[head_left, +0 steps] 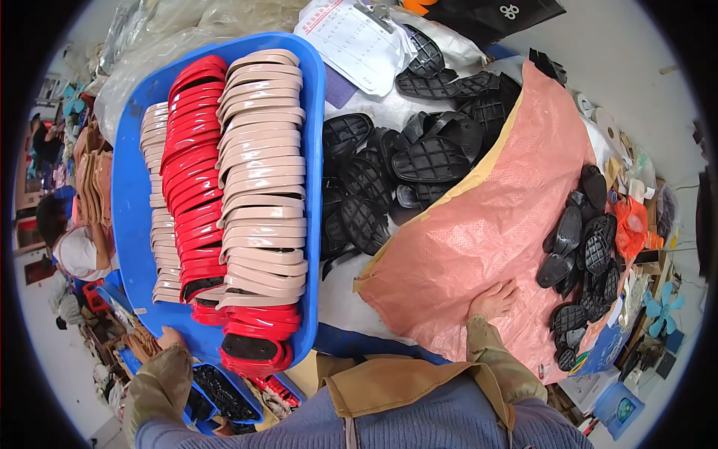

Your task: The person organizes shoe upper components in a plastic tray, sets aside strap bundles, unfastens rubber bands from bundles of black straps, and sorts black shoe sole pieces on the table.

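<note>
My left hand [172, 338] is at the lower left rim of a big blue plastic tray [136, 224], closed on its edge, with the fingers partly hidden. Inside the tray stand packed rows of glossy shoe parts that look like slipper straps: beige ones [263, 191], red ones [196, 172] and another beige row at the left. My right hand [493, 299] lies flat with fingers stretched out on a pink woven sack [479, 217]. Black shoe soles [434, 159] with a ridged pattern are heaped between tray and sack.
More black soles [597, 251] lie on the sack's right side. Printed papers [351, 37] rest behind the tray, beside clear plastic sheeting [161, 52]. Below the tray is a blue bin [250, 408] with black pieces. Another person [81, 251] is at the far left.
</note>
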### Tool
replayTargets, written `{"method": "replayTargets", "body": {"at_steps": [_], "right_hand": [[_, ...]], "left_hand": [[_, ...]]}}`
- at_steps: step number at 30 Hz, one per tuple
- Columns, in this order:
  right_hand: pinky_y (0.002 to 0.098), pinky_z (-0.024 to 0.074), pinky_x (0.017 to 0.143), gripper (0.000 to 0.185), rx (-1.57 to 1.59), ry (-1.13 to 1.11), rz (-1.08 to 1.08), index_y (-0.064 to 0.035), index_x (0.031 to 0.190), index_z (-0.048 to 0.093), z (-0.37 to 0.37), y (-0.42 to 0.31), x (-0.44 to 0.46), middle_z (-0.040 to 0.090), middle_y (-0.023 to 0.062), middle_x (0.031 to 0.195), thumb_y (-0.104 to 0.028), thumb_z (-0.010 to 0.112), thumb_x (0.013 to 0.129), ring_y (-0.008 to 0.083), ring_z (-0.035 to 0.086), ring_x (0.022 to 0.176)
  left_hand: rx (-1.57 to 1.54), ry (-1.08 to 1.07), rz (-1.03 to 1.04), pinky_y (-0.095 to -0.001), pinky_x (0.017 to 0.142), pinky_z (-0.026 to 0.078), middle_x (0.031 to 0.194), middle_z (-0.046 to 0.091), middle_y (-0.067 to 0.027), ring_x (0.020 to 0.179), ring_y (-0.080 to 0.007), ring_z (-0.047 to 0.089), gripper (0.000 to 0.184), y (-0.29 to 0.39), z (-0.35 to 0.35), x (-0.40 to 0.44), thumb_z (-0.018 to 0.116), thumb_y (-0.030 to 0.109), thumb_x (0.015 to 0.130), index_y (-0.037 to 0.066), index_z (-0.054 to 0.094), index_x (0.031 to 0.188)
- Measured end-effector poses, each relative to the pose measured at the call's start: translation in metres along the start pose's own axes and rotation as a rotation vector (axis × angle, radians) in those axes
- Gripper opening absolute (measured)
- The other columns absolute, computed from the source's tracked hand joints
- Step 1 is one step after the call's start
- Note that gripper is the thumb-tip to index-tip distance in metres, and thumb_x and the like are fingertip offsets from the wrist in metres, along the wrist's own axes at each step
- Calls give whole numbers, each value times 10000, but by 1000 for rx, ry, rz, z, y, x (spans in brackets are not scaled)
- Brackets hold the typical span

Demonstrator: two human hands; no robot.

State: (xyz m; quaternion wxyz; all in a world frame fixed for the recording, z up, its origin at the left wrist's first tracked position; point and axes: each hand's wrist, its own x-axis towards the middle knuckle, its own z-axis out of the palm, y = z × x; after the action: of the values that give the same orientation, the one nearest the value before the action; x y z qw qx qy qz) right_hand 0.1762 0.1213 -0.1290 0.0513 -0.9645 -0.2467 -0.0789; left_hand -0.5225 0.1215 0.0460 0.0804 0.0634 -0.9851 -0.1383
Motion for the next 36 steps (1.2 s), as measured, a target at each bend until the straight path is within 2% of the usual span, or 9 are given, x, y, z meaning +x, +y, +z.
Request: {"method": "replayTargets", "body": {"at_steps": [8,36], "right_hand": [[474,244,977,435,9,-11,2,-166,1311,366,-1,0,-1,338,149,1330,-346,330,917,331,347,1191],[471,247,971,437,17,-9,2,-158,1314,357,-4,-3,-1,339,147,1325,-338,328,917,332,355,1174]], "left_hand": [[-30,28,-39,-421,800,435,998,582,-269,892,-409,553,508,7,-8,-8,487,353,778,-86,551,1026],[17,2,30,-393,788,441,997,565,-236,896,-365,548,442,-2,-8,-4,489,282,781,-73,508,1043]]}}
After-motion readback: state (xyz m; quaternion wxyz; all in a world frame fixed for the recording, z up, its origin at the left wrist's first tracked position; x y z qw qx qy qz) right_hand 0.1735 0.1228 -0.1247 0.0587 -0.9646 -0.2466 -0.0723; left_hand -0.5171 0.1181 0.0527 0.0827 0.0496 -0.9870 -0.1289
